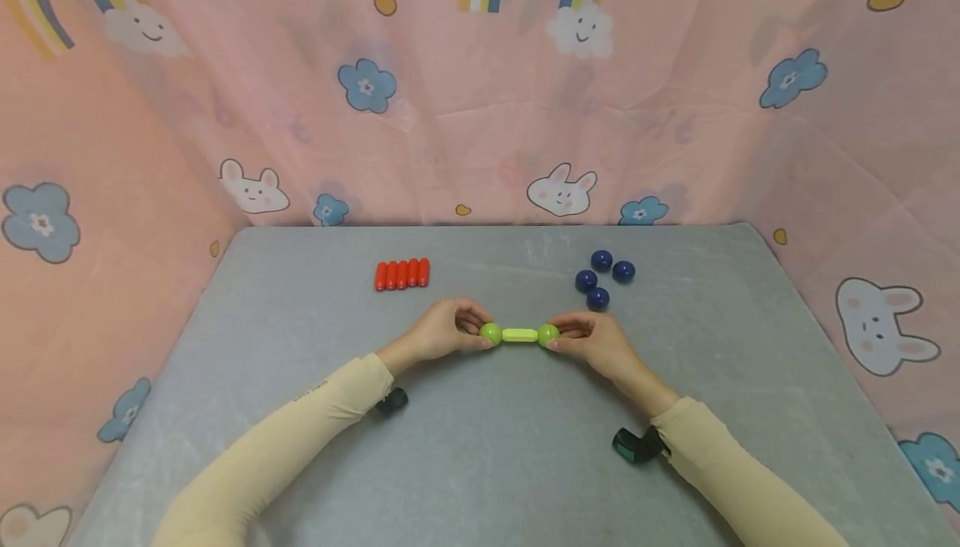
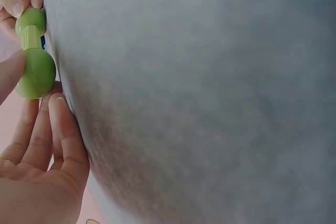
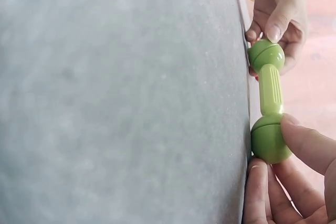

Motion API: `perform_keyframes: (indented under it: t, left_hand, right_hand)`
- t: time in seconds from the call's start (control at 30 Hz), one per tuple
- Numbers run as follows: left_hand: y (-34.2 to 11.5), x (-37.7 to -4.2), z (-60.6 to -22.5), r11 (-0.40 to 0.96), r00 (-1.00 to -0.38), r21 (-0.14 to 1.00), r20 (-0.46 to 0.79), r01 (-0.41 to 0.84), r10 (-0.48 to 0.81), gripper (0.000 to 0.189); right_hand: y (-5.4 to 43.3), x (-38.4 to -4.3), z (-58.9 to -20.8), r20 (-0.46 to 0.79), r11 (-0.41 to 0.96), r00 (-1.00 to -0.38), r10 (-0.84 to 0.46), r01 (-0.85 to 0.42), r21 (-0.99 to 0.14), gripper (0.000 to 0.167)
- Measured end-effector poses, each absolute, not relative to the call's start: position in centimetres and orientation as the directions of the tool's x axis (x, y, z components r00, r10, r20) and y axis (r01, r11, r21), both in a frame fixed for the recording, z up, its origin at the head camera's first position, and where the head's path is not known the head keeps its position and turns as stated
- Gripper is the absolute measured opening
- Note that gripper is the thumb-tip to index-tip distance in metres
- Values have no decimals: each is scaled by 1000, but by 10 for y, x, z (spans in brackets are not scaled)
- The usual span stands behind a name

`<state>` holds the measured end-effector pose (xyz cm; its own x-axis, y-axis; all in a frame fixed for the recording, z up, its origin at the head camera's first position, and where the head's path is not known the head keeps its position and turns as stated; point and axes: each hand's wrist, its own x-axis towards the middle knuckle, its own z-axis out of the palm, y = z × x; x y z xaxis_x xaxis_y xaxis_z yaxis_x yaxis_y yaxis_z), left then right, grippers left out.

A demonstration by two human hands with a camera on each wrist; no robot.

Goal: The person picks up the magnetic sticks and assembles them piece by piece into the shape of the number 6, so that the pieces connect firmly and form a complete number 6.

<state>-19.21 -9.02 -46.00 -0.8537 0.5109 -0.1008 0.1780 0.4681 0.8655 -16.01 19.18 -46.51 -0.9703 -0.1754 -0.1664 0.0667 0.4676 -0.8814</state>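
Note:
Near the middle of the table, both hands hold a toy dumbbell shape made of a light green ridged rod [image 1: 520, 335] with a green ball at each end. My left hand [image 1: 444, 332] pinches the left green ball [image 1: 491, 333] between thumb and fingers. The right green ball [image 1: 548, 335] is pinched by my right hand [image 1: 600, 347] in the same way. In the left wrist view the rod [image 2: 31, 38] runs from one ball to the other. The right wrist view shows the rod [image 3: 271, 90] meeting both balls, low against the table.
Several red rods [image 1: 402, 274] lie side by side behind my left hand. Several dark blue balls [image 1: 597, 298] sit in a loose group behind my right hand. The grey tabletop [image 1: 480, 447] ends at a pink printed curtain [image 1: 450, 138] at the back and sides.

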Motion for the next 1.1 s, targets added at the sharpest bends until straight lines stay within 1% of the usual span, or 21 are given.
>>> perform_keyframes:
  t: [0.33,0.6,0.7,0.8,0.93,1.03,1.1]
  left_hand:
    - [-90,-192,-458,491,-839,851,-122,186,530,35]
    - [-92,-194,-459,484,-834,855,-123,186,538,35]
    - [-96,-198,-457,484,-844,855,-115,184,524,34]
    - [-106,-208,-453,493,-886,852,-80,177,457,30]
    - [-123,-225,-442,530,-958,834,-8,152,288,26]
    - [-138,-241,-438,569,-978,809,35,147,203,27]
    - [-148,-251,-438,617,-980,769,60,168,191,30]
  right_hand:
    - [190,-162,-463,-172,511,-967,-188,53,-858,38]
    - [189,-161,-463,-151,532,-965,-216,13,-847,38]
    - [190,-162,-464,-153,537,-964,-218,12,-843,37]
    - [191,-162,-465,-153,534,-963,-221,12,-846,37]
    - [191,-163,-466,-163,520,-963,-214,28,-854,38]
    - [191,-163,-467,-165,513,-963,-215,33,-858,38]
    - [191,-163,-467,-170,507,-962,-213,40,-861,38]
